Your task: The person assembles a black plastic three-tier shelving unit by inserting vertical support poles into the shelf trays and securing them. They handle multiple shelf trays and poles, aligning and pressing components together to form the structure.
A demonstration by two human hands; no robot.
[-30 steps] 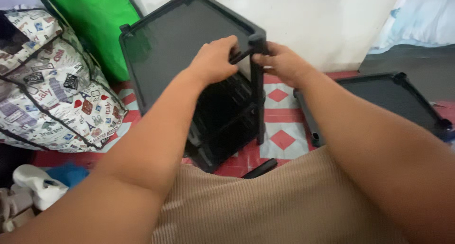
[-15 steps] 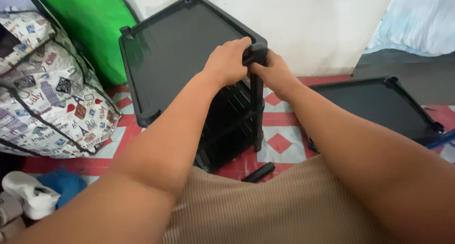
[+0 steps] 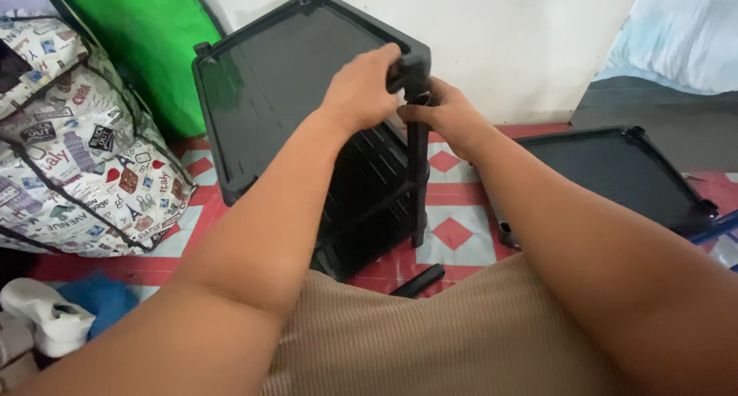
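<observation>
both hands meet at twelve o'clock: the left hand [image 3: 361,88] clamps the near corner of the black shelf rack [image 3: 292,96], the right hand [image 3: 446,119] wraps the black leg post [image 3: 417,181] just below it; a spare tray [image 3: 615,177] lies at three o'clock.

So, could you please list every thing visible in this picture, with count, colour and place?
shelf rack: 1, black, centre, tilted against the wall
upright leg tube: 1, black, at the rack's near corner
loose shelf tray: 1, black, on the floor, right
short tube: 1, black, on the floor below the rack
printed bag: 1, white with pictures, left
green bag: 1, upper left
floor mat: 1, red and white
left hand: on the rack's top corner
right hand: fingers around the leg tube
</observation>
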